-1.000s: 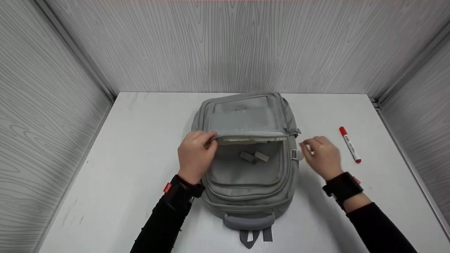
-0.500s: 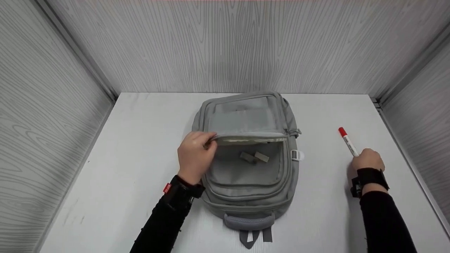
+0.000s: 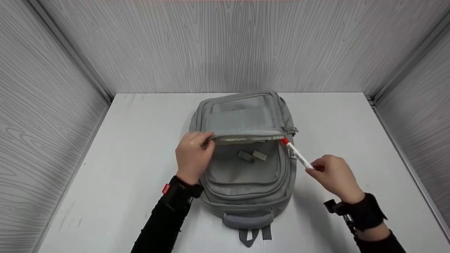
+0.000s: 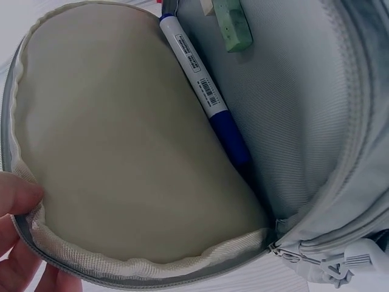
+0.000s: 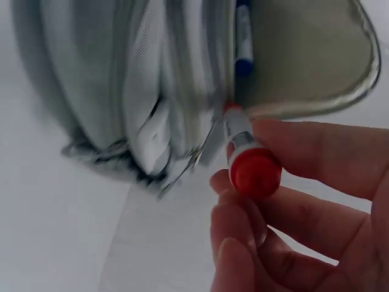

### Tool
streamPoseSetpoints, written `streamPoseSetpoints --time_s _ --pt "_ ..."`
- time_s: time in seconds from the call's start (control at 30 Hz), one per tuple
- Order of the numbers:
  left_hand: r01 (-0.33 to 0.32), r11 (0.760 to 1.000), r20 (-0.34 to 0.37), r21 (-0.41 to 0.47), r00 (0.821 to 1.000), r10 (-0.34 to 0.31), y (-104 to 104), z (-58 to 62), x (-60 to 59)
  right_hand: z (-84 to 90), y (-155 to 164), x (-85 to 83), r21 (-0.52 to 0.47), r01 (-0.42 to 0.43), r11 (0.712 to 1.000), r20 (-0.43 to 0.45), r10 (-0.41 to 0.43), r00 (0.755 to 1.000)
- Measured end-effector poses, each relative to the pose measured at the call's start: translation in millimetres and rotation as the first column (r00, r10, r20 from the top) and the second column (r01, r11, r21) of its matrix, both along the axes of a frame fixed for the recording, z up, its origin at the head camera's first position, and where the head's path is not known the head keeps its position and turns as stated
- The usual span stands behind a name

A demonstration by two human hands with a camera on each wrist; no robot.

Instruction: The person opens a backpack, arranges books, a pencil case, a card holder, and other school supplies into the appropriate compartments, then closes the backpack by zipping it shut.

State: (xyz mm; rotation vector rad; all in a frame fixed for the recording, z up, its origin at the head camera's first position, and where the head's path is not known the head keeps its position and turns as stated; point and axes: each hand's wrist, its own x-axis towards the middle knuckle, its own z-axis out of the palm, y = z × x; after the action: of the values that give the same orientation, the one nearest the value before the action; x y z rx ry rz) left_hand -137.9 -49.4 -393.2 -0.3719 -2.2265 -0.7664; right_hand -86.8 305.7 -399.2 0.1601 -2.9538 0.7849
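Left hand: my left hand [image 3: 192, 158] has a grip pinched on the pocket flap [image 3: 246, 135] of the grey backpack [image 3: 246, 182], holding it lifted at 9 o'clock of the opening.
Right hand: my right hand [image 3: 334, 177] has a fingertip grip on the tail of the red marker [image 3: 297, 154].
Red marker: slanted, its cap at the pocket mouth's 3 o'clock corner, off the table [image 3: 123, 158].
Pocket inside: a blue marker [image 4: 209, 97] lies along the lining; I see it from the left wrist.
Backpack: flat, mid-table, handle at 6 o'clock.
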Motion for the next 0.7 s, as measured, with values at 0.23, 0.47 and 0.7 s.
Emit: streamPoseSetpoints --time_s 0.23,0.47,0.7 --pt "-0.001 1.000 0.019 0.010 1.000 0.001 -0.2 -2.4 2.1 23.5 -23.8 16.3 0.157 -0.028 0.987 -0.085 0.041 0.996" --pt "-0.006 1.000 0.014 0.012 1.000 0.005 -0.3 0.0 1.7 23.5 -57.4 13.8 0.160 -0.123 0.979 -0.134 0.145 0.980" --pt "-0.005 1.000 0.008 0.025 1.000 0.005 0.3 -1.4 4.6 14.6 -106.6 -31.8 0.158 -0.171 0.972 -0.155 0.196 0.968"
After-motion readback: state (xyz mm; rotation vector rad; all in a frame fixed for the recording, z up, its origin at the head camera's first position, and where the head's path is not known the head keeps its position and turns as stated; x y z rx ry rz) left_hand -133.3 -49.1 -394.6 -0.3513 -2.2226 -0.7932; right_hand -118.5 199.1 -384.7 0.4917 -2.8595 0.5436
